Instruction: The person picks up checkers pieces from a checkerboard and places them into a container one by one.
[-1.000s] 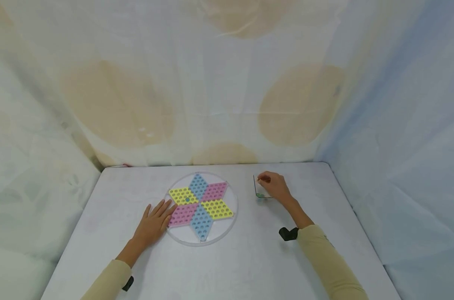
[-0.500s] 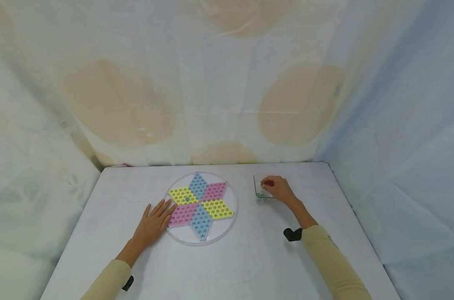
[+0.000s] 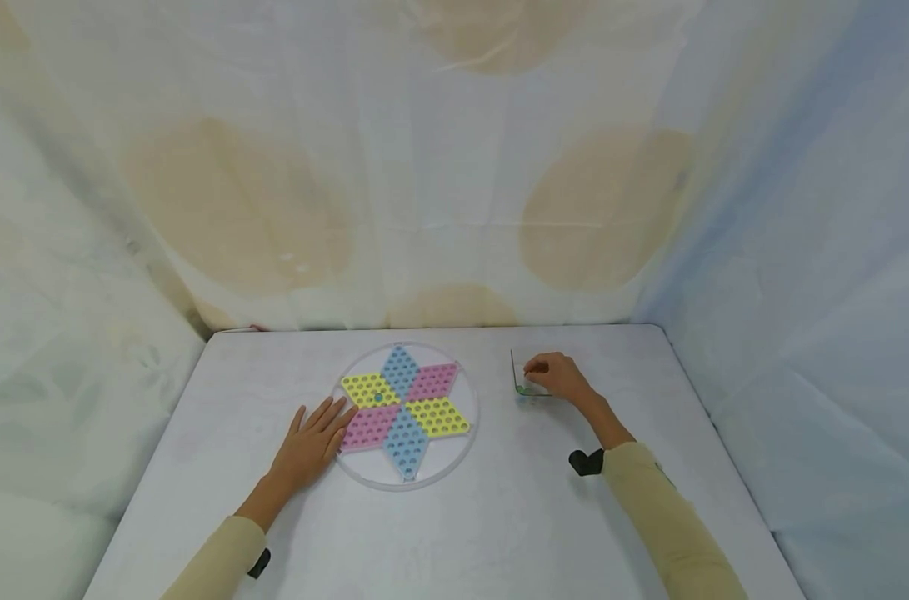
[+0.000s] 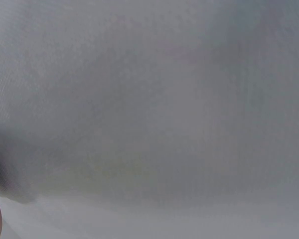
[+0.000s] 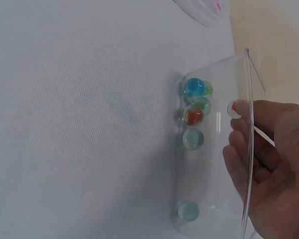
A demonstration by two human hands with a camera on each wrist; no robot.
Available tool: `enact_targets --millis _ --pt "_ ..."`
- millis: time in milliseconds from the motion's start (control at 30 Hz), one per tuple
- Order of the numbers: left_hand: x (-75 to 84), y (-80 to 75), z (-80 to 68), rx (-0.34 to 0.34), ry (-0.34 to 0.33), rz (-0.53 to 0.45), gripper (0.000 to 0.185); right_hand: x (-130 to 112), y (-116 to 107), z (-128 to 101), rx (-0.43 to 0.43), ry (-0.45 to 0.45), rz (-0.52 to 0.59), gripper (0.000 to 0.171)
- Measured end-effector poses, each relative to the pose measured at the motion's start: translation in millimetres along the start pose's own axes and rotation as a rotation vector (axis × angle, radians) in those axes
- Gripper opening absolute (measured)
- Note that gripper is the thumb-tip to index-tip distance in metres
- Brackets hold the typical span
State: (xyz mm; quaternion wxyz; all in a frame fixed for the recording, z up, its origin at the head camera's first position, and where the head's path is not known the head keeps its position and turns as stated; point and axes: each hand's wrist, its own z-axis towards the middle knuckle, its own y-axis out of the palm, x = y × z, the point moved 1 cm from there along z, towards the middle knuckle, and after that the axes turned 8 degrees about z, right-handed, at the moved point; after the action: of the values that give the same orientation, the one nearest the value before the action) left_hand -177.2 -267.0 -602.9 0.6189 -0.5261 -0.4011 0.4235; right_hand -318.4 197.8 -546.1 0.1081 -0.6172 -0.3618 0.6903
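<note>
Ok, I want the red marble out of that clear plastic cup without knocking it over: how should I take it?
Reach straight down through the clear plastic cup's open rim and pinch the red marble across its sides with fingertips; blue and pale marbles crowd it.

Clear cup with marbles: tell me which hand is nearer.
Right. The right hand has its fingers inside the cup. The left hand lies flat across the table, touching the board.

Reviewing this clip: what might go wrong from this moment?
The right hand pinches one marble at its fingertips inside the clear cup; it may slip and roll across the table. Lifting out, the fingers could catch the rim and tip the cup, spilling the other marbles.
</note>
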Motion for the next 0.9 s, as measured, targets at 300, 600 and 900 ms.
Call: enact_targets --millis 300,600,900 --pt "1.2 0.1 -0.2 0.026 0.003 -0.02 0.048 -0.1 1.9 1.2 -0.037 0.0 0.038 0.016" --pt "3.5 -1.2 -0.6 0.003 -0.012 -0.02 0.049 0.0 3.2 -0.1 -0.054 0.019 0.04 0.014" --pt "2.9 -3.0 -0.2 0.005 -0.007 -0.019 0.049 2.4 5.9 2.9 -0.063 0.067 0.018 0.013"
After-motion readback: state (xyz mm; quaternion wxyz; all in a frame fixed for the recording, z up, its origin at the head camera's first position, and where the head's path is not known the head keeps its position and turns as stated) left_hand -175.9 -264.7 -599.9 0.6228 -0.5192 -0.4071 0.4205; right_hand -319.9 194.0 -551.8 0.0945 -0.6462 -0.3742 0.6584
